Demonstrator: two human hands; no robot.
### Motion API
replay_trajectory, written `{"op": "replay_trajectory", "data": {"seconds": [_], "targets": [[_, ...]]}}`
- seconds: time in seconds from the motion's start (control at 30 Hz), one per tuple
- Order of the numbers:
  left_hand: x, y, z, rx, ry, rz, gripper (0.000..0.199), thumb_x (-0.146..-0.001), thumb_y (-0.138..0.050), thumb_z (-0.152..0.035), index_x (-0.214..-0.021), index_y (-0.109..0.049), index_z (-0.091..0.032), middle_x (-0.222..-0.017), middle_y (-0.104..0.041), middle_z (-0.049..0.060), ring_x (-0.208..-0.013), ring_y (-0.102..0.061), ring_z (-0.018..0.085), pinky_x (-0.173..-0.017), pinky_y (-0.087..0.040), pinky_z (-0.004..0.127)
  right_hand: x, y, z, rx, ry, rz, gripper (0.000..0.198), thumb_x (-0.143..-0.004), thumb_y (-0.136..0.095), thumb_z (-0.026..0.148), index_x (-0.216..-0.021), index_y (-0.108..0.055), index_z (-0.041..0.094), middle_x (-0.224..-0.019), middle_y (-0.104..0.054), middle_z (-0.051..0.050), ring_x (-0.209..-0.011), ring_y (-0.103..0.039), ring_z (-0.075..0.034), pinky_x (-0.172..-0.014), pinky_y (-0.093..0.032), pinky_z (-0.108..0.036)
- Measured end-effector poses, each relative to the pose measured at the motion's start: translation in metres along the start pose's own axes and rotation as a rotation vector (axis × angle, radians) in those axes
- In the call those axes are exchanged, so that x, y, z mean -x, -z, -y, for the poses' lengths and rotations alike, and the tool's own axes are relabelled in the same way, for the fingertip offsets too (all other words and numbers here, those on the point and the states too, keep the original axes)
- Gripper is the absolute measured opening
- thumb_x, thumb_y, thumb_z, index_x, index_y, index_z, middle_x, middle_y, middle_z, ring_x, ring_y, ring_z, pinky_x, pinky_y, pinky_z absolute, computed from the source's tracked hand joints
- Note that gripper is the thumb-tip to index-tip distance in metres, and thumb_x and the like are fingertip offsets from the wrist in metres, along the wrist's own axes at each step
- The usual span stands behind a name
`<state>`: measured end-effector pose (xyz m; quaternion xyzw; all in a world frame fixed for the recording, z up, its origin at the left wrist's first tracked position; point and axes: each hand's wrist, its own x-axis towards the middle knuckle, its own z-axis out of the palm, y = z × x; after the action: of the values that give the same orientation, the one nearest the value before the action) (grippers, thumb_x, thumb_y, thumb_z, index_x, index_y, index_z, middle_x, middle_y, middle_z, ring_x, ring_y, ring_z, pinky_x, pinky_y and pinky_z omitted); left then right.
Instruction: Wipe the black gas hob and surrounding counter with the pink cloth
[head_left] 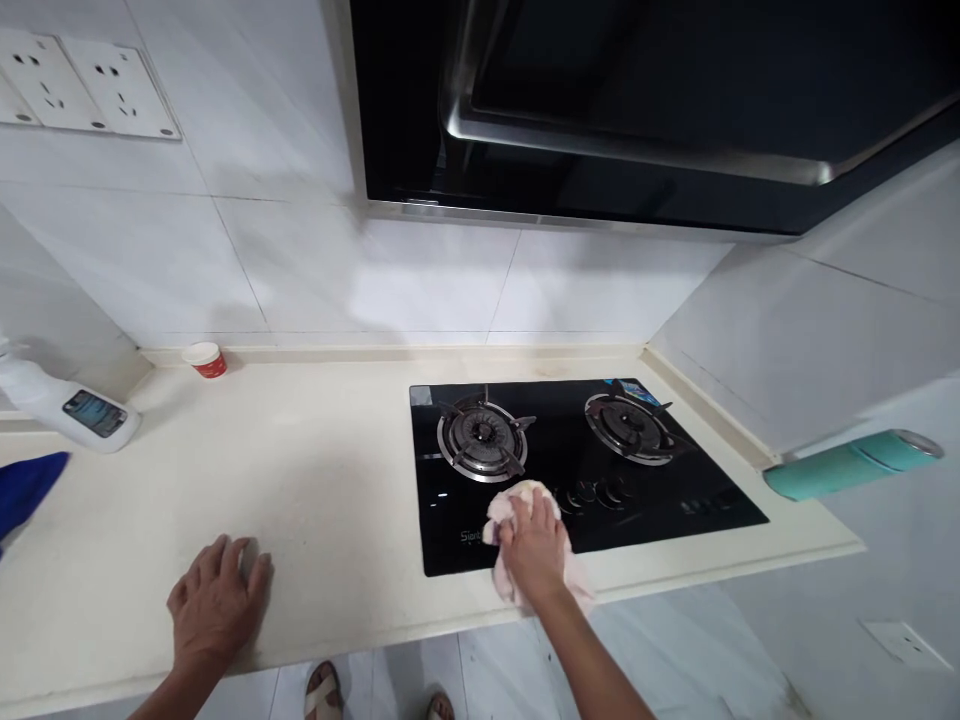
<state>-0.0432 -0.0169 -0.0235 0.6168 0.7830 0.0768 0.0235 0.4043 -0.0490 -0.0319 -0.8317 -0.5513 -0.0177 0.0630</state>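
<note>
My right hand (534,548) is closed on a pale pink cloth (576,578), pressing it onto the front of a black glass gas stove (450,510). The cloth lies near the control knobs (592,494), and its lower part hangs over the counter's front edge. Just behind it is the left burner (484,435); the right burner (630,425) sits farther off. My left hand (216,605) rests palm down on the cream countertop (322,520), left of the stove. Its fingers are loosely bent and apart, with nothing in them.
A black range hood (600,130) overhangs the stove. On the counter's left are a white spray bottle (67,400), a blue cloth (30,490) and a small red-and-white paper cup (205,360). A green cylinder (851,465) stands at the right end, beside the wall.
</note>
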Motion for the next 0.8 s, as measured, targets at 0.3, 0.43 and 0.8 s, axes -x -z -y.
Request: {"op": "replay_trajectory", "data": {"seconds": [0.3, 0.43, 0.8], "targets": [[-0.002, 0.003, -0.002, 0.003, 0.018, 0.017, 0.061, -0.096, -0.020, -0.055, -0.130, -0.056, -0.021, -0.152, -0.044, 0.013, -0.145, -0.033, 0.031, -0.116, -0.025, 0.051, -0.001, 0.020, 0.109, -0.263, 0.307, 0.227, 0.056, -0.093, -0.058, 0.045, -0.145, -0.052, 0.025, -0.168, -0.020, -0.015, -0.154, -0.015, -0.038, -0.119, -0.017, -0.055], [-0.004, 0.004, -0.003, 0.016, 0.025, 0.016, 0.067, -0.094, -0.016, -0.059, -0.132, -0.056, -0.020, -0.153, -0.043, 0.014, -0.145, -0.033, 0.032, -0.117, -0.025, 0.052, 0.017, 0.026, 0.143, -0.337, 0.526, 0.338, 0.049, -0.095, -0.057, 0.047, -0.139, -0.055, 0.024, -0.168, -0.019, -0.011, -0.155, -0.010, -0.034, -0.122, -0.014, -0.055], [-0.008, 0.000, 0.001, 0.010, 0.019, 0.009, 0.067, -0.094, -0.017, -0.062, -0.132, -0.055, -0.021, -0.152, -0.044, 0.014, -0.145, -0.035, 0.032, -0.116, -0.028, 0.053, 0.086, 0.000, 0.040, -0.437, 0.654, 0.123, 0.036, -0.095, -0.059, 0.035, -0.132, -0.060, 0.036, -0.158, -0.040, -0.002, -0.148, -0.029, -0.027, -0.119, -0.027, -0.052]]}}
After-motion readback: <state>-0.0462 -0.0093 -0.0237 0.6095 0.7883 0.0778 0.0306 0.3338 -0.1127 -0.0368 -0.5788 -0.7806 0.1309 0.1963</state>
